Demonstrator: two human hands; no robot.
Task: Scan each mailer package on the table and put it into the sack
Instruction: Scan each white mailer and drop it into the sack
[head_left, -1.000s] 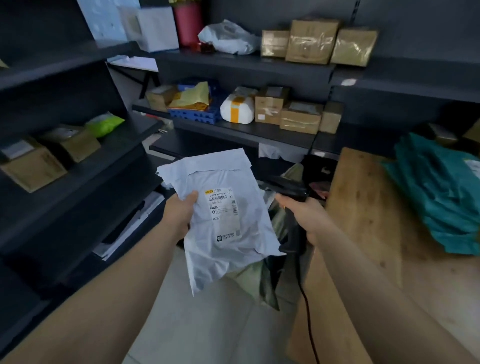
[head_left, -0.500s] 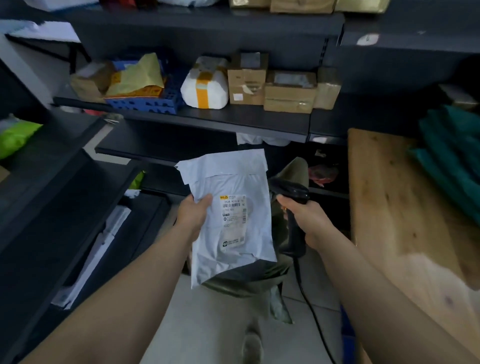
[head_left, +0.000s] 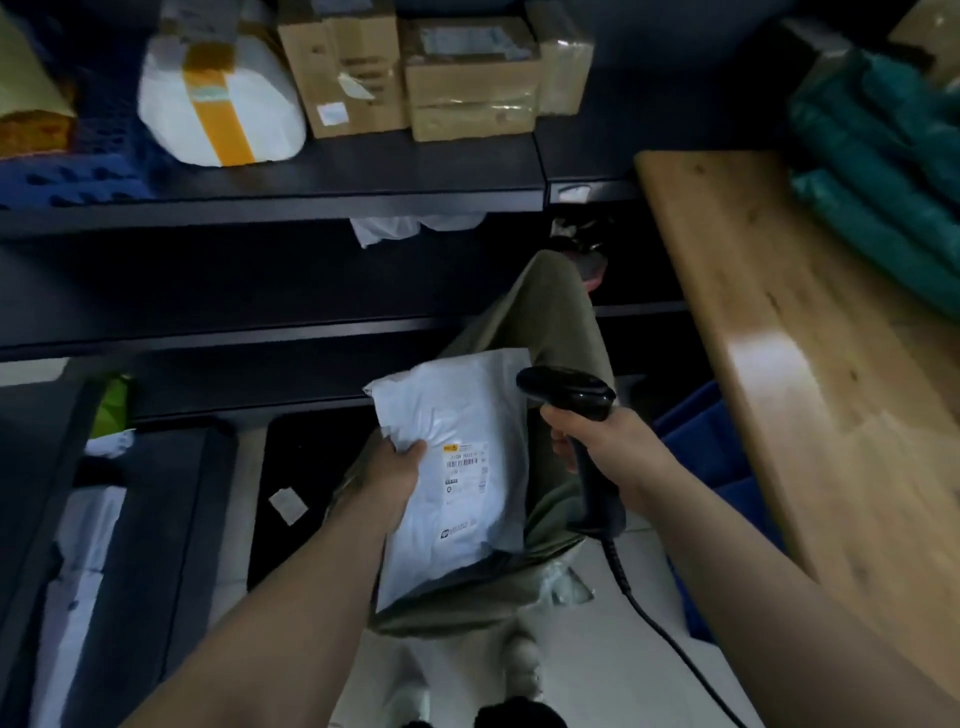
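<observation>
My left hand (head_left: 387, 475) grips a white mailer package (head_left: 457, 467) by its left edge, label side up, low over the floor. Beneath and behind it stands an olive-green sack (head_left: 550, 322), and the mailer's lower end sits over the sack's mouth. My right hand (head_left: 597, 441) holds a black corded barcode scanner (head_left: 569, 392) by its handle, just right of the mailer, its head level with the mailer's top. A stack of teal mailers (head_left: 878, 171) lies on the wooden table (head_left: 810, 374) at the right.
Dark shelves (head_left: 332, 182) ahead carry cardboard boxes (head_left: 415, 67) and a white parcel with yellow tape (head_left: 218, 104). A blue bin (head_left: 711, 452) stands under the table. The scanner cable (head_left: 665, 639) trails down to the floor. A paper scrap (head_left: 287, 505) lies on the floor.
My view has tilted downward. The left hand has lowered the mailer toward the sack's mouth, and the right hand with the scanner has come down beside it.
</observation>
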